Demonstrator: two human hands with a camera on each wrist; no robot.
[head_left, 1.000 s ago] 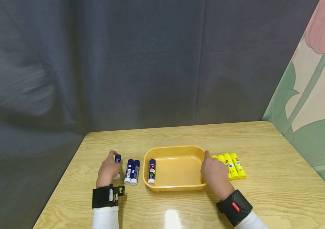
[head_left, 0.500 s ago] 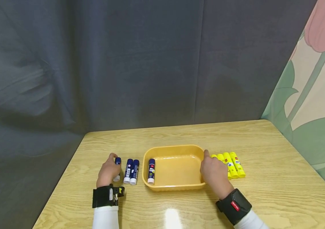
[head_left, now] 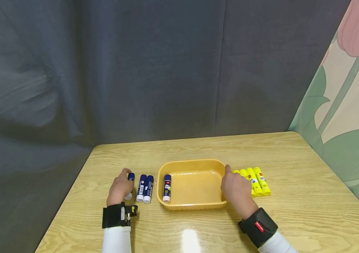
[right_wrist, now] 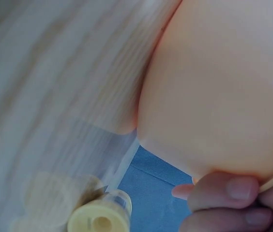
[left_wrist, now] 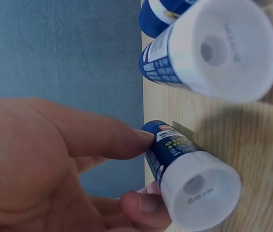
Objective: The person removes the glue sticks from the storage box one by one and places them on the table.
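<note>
My left hand pinches a dark blue glue stick with a white base between thumb and fingers. In the head view the fingers partly cover that stick, which lies on the table or just above it; I cannot tell which. To its right two similar blue glue sticks lie side by side. Another blue glue stick lies against the left wall inside a yellow tray. My right hand grips the tray's right rim, fingers on the outer side in the right wrist view.
Several yellow glue sticks lie in a row right of the tray, partly hidden by the right hand. The wooden table meets a dark grey curtain at the back. A flower-patterned wall stands at the right.
The left hand and its glue stick have shifted very slightly. The right hand and tray keep their places; the whole view has drifted a little.
</note>
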